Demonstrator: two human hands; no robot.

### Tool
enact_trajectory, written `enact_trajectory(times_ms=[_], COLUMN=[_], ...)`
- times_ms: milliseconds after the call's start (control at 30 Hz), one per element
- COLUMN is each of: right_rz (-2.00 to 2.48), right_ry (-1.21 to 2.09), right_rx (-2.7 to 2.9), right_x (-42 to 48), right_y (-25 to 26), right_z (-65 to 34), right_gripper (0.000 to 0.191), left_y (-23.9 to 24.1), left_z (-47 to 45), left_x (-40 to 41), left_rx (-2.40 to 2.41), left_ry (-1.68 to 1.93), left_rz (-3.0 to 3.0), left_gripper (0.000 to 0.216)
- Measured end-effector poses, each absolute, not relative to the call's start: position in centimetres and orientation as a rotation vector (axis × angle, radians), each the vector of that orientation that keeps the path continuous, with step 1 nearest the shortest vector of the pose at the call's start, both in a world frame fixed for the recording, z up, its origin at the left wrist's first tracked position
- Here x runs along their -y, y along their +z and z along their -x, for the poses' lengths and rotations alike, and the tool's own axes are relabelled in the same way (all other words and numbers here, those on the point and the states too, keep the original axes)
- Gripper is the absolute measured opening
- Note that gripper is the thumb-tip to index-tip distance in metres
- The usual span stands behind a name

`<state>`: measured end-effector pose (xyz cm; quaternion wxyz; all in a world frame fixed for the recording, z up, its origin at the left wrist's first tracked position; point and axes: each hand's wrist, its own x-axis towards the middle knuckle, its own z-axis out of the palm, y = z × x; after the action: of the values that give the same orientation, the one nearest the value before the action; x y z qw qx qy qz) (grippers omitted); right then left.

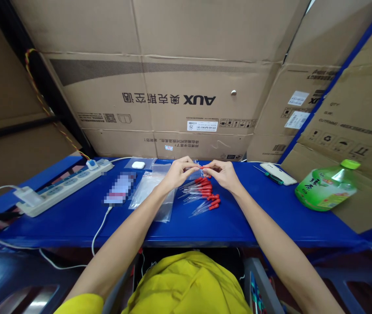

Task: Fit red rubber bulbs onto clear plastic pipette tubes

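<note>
Both hands meet over the blue table. My left hand (181, 171) pinches the clear thin tube of a dropper, close to its red end. On the other side, my right hand (221, 173) pinches the red rubber bulb (202, 167) of the same dropper. Just below my hands lies a row of red-bulbed droppers (205, 187), their clear tubes pointing left. A few more droppers (212, 206) lie closer to the table's front edge. Behind and between my fingers are more clear tubes, partly hidden. Clear plastic bags (155, 196) lie beneath my left forearm.
On the left are a power strip (71, 183), a phone (120, 188) on a charging cable and a white earbud case (138, 165). To the right stand a green-capped bottle (326, 187), a white device (279, 173) and a green-handled screwdriver (274, 178). Cardboard (172, 74) walls the back.
</note>
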<state>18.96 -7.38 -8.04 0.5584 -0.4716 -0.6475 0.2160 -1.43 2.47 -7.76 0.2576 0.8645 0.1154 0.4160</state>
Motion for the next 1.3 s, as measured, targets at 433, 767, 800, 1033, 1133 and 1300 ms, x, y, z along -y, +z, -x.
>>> enact_trajectory(times_ms=[433,767,800,1033,1133,1300], right_rz=[1.121,1.078,1.074,1.077,1.091,1.079], right_ry=[0.547,0.593,0.608,0.652,0.624,0.593], right_rx=[1.523,1.419,1.411,1.370,1.366,1.380], right_x=[7.23,6.78,6.76,6.79,6.96,7.14], right_y=[-8.47,-8.56,-8.53,-8.56,-8.48,-8.41], right_z=[-19.12,-19.11,-19.14,-19.09,-18.98,-18.81], right_gripper=[0.030,0.032,0.032,0.034,0.036,0.038], left_y=[-7.82,-7.96,-7.95,-7.84,-7.81,-7.91], left_z=[1.28,0.62,0.58,0.87,0.95,0.99], left_x=[-2.46,-2.02,-1.99,-1.97,-1.97,-2.13], left_rx=[-0.302,-0.425,-0.429,-0.425,-0.395,-0.336], left_ry=[1.067,1.209,1.225,1.202,1.162,1.130], left_rz=[-2.388,-2.382,-2.384,-2.376,-2.344,-2.254], left_gripper=[0.028,0.028,0.028,0.028,0.030,0.031])
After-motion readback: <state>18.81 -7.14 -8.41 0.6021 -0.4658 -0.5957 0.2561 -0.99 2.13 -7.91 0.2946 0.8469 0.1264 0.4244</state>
